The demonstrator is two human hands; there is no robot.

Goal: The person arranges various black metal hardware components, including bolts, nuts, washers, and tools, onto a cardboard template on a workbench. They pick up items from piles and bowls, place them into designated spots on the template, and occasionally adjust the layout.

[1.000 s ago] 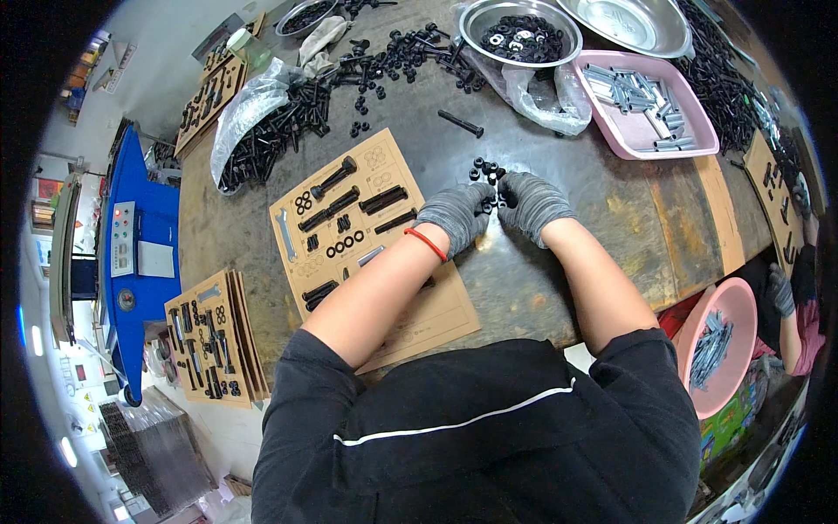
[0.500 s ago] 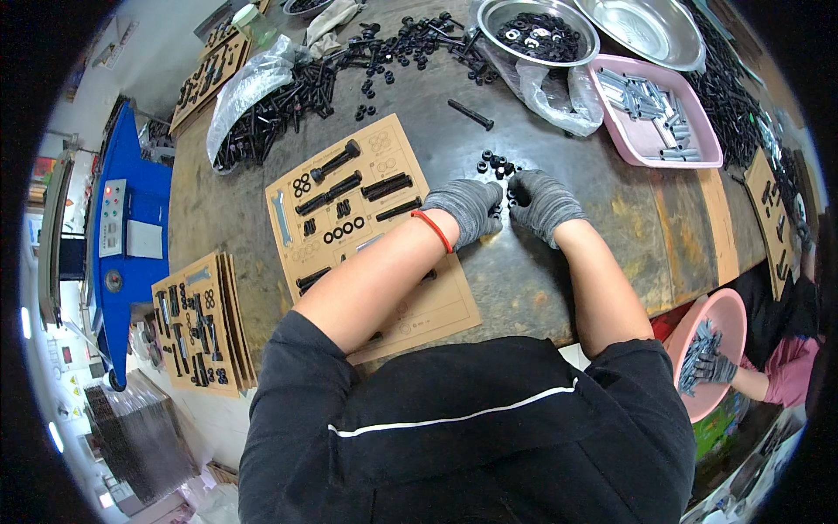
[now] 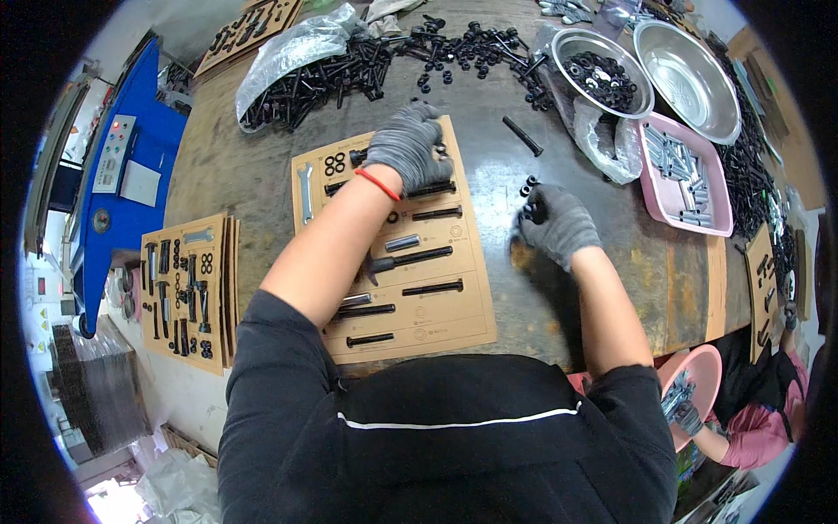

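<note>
My left hand (image 3: 407,150), in a grey knit glove, is over the top right of a brown cardboard sheet (image 3: 454,319). Its fingers are curled; a dark bit shows at the fingertips, too small to name. Laid out on the sheet are black bolts (image 3: 428,255), black rings (image 3: 335,164), a silver sleeve (image 3: 401,243) and a wrench (image 3: 305,192). My forearm hides some of them. On the bare table to the right, my gloved right hand (image 3: 563,225) is closed around black nuts (image 3: 534,208). More nuts (image 3: 529,184) lie just beyond its fingers.
A loose bolt (image 3: 523,136) lies farther back. Behind are a bolt heap (image 3: 319,83), a metal bowl (image 3: 642,96) of nuts and a pink tray (image 3: 724,205) of metal sleeves. Filled boards (image 3: 188,293) stand at left. At lower right, another person's gloved hand (image 3: 689,417) reaches into a pink tub (image 3: 705,371).
My left hand has moved from the nut pile left and up over the cardboard. My right hand stays by the nuts, with fewer lying loose. The whole view has shifted.
</note>
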